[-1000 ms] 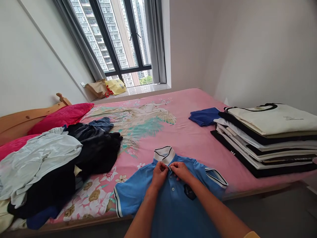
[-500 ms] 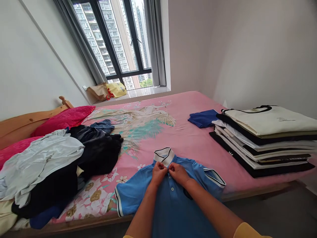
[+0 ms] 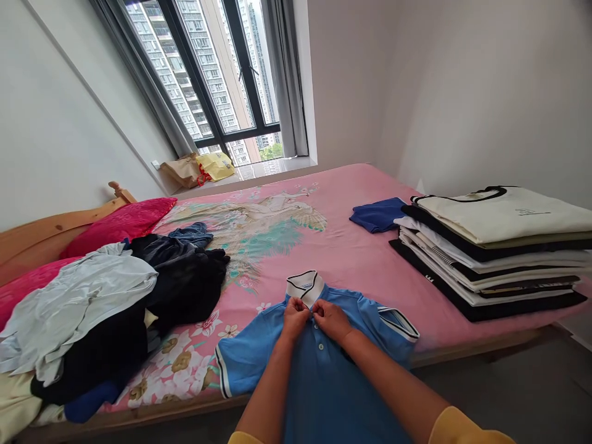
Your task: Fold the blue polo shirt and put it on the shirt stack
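A blue polo shirt point(image 3: 259, 345) lies front up at the near edge of the bed, its lower part hanging toward me. Its white collar point(image 3: 305, 285) has a dark trim line, and light buttons run down the placket. Just below the collar, my left hand point(image 3: 296, 317) pinches one side of the placket. My right hand point(image 3: 330, 319) pinches the other side, close beside the left. Both hands are closed, and the fingertips cover whatever small part of the placket they hold.
On the left is a heap of loose clothes point(image 3: 87, 296) near red pillows point(image 3: 120, 227). To the right stands a tall stack of folded shirts point(image 3: 499, 246), with a folded blue garment point(image 3: 377, 214) beside it. Bags point(image 3: 215, 165) rest on the windowsill.
Both hands stay pinched at the placket with only slight finger movement. The collar opening looks a little wider. The view has shifted slightly.
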Demonstrator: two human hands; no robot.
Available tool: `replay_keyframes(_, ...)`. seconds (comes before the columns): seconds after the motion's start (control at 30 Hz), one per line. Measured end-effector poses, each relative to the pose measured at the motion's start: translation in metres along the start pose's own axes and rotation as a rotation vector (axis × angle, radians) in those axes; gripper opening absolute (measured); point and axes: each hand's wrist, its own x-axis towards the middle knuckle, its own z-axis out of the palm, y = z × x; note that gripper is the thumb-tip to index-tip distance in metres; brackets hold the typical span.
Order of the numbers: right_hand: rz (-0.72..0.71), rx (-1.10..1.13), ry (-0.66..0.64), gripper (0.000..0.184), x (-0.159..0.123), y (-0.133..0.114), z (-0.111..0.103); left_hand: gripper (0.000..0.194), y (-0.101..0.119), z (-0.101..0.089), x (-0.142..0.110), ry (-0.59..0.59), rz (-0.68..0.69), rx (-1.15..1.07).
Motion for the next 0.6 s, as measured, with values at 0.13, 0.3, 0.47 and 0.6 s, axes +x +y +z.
replay_keyframes(0.13,0.051,0.077,-0.055,0.006,0.006,0.002,-0.002,0.029,0.001,-0.002,-0.003,-0.039,0.011,-0.017)
replay_keyframes(0.3,0.182,0.194,-0.163,0.011,0.016,0.006,0.001,0.028,0.0,-0.002,-0.005,-0.054,0.058,0.03)
replay_keyframes(0.47,0.271,0.271,-0.26,0.014,0.024,0.003,0.0,0.024,-0.001,0.001,-0.012,-0.028,0.152,0.135)
replay_keyframes(0.6,0.304,0.33,-0.32,0.021,0.028,0.0,-0.007,0.02,0.001,0.007,-0.024,0.034,0.237,0.231)
